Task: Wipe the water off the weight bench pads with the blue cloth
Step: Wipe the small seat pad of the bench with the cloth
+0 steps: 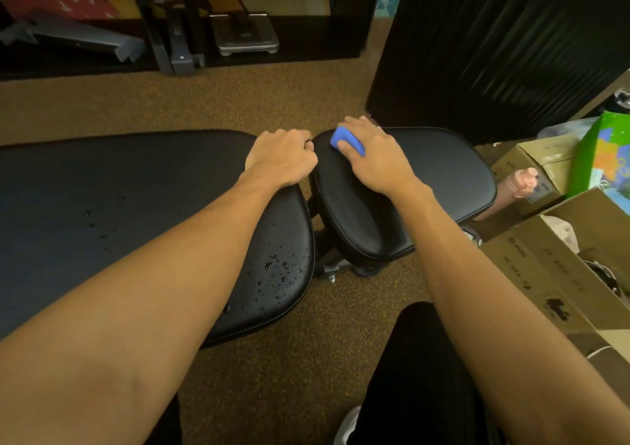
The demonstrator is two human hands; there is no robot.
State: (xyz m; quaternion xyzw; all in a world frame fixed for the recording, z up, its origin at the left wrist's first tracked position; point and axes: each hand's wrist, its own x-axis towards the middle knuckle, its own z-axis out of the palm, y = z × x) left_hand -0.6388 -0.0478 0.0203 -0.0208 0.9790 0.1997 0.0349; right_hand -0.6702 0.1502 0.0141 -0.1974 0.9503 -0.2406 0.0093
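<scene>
A black weight bench fills the middle of the view. Its long back pad (pixel 119 189) lies on the left, with water drops (pixel 276 271) beaded near its right end and a few more further left. The smaller seat pad (pixel 443 172) sits to the right, across a narrow gap. My right hand (pixel 371 155) presses a folded blue cloth (pixel 346 141) onto the far left part of the seat pad, thumb and fingers curled round the cloth. My left hand (pixel 281 155) grips the far right edge of the back pad, fingers curled over it into the gap.
Brown carpet (pixel 204 104) surrounds the bench. Cardboard boxes (pixel 559 267) and a green bag (pixel 600 158) crowd the right side. A black ribbed panel (pixel 494 46) stands behind the seat pad. A dark shelf (pixel 306 42) with a scale (pixel 243 34) runs along the back. My black-clad leg (pixel 419 376) is below.
</scene>
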